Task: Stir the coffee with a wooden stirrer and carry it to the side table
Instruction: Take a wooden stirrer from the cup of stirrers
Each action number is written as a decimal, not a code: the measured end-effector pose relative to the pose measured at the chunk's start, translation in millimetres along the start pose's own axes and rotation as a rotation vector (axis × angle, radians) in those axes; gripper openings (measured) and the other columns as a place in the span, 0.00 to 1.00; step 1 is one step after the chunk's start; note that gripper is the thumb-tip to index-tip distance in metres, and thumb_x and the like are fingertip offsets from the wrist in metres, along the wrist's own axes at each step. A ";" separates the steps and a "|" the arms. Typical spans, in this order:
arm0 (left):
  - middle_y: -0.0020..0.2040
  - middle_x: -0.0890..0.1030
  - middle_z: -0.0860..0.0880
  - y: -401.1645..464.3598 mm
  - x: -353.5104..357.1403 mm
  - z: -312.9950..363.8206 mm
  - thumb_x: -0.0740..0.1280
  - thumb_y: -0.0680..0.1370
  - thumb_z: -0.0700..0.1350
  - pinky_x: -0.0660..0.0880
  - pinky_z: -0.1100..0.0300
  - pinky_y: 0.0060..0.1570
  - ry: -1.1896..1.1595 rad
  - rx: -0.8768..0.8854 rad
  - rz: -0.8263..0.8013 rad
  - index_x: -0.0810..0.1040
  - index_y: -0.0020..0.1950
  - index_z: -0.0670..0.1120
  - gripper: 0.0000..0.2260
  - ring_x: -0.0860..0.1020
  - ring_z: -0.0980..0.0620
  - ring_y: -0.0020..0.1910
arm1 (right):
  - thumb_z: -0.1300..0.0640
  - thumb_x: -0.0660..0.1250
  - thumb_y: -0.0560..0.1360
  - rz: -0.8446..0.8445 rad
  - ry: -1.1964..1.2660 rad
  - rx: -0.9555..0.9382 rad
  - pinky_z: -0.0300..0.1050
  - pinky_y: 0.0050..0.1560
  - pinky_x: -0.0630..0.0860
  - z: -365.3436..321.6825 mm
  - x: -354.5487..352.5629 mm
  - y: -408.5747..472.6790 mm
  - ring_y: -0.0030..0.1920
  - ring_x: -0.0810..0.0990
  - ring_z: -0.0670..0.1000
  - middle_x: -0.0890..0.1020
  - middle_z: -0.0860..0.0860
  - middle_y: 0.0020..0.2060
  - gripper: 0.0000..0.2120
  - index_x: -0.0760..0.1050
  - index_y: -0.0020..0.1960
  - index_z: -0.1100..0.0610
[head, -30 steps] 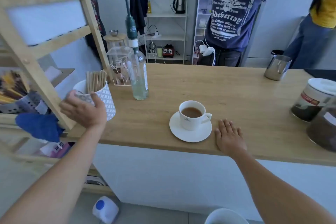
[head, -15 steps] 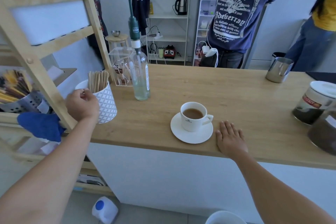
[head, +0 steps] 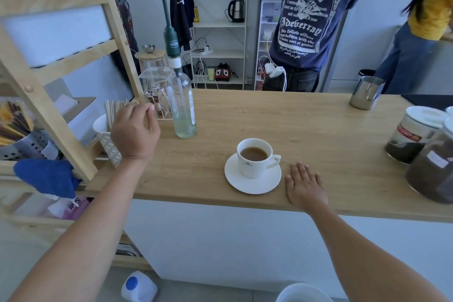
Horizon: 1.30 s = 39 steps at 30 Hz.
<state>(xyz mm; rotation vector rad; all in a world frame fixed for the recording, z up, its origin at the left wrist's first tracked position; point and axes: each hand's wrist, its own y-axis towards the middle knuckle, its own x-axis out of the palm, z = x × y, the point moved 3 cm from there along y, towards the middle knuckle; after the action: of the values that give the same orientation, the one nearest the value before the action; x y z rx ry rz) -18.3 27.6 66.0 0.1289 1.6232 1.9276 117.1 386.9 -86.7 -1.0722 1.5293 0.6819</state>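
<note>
White cup of coffee (head: 255, 157) on a saucer (head: 252, 185) near the wooden counter's (head: 306, 130) front edge, right hand (head: 305, 185) flat and open at its 3 o'clock, left hand (head: 134, 131) curled at wooden stirrers (head: 115, 111) in a patterned holder (head: 107, 141) at 9 o'clock, grip unclear, pump bottle (head: 182, 103) at 11 o'clock.

This looks like a small café or coffee-training room. A long wooden counter (head: 282, 117) is the landmark: on it stand a syrup pump bottle (head: 182, 103), a steel milk jug (head: 367, 92), jars of ground coffee (head: 411, 135) and a white cup of wooden stirrers (head: 115, 111). Behind the counter, white shelves (head: 219, 52) hold an electric kettle (head: 236, 10), and several people stand about.
</note>
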 end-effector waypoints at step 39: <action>0.30 0.75 0.44 33.6 33.7 -54.5 0.67 0.70 0.36 0.70 0.58 0.39 -0.023 -0.381 -0.546 0.82 0.33 0.43 0.08 0.72 0.48 0.34 | 0.47 0.40 0.81 0.027 -0.010 0.007 0.50 0.77 0.43 2.5 1.9 2.9 0.78 0.45 0.49 0.48 0.47 0.78 0.27 0.46 0.78 0.52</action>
<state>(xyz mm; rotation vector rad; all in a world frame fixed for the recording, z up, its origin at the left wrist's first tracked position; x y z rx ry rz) -82.6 -4.5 73.5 -0.4034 1.0951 1.7431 115.6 389.8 -89.5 -1.0430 1.5389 0.6986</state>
